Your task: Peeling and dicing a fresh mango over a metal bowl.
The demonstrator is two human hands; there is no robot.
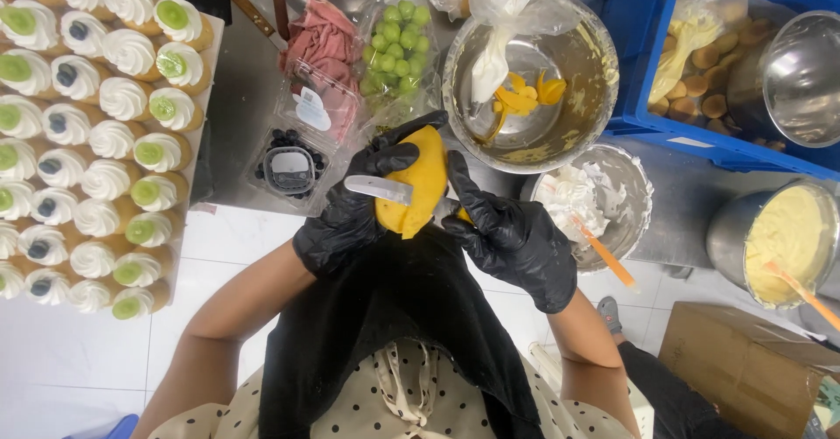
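Close to the body, over a black apron, two hands in black gloves work on a peeled yellow mango. The left hand wraps its fingers around the mango from the left side and grips it tight, likely so the slippery fruit cannot slide away. The right hand is closed on the handle of a knife, and the flat blade lies across the fruit, its tip poking out past the left fingers. The mango is held up in the air just in front of the counter edge, not resting on anything. It stands nearly upright, with its long side running toward and away from the body and its narrower end pointing down at the apron. Just beyond it sits a big steel bowl with yellow mango pieces inside (handy for cut bits to drop in). Farther left are green grapes, a tub of blueberries and rows of cream-topped cupcakes.
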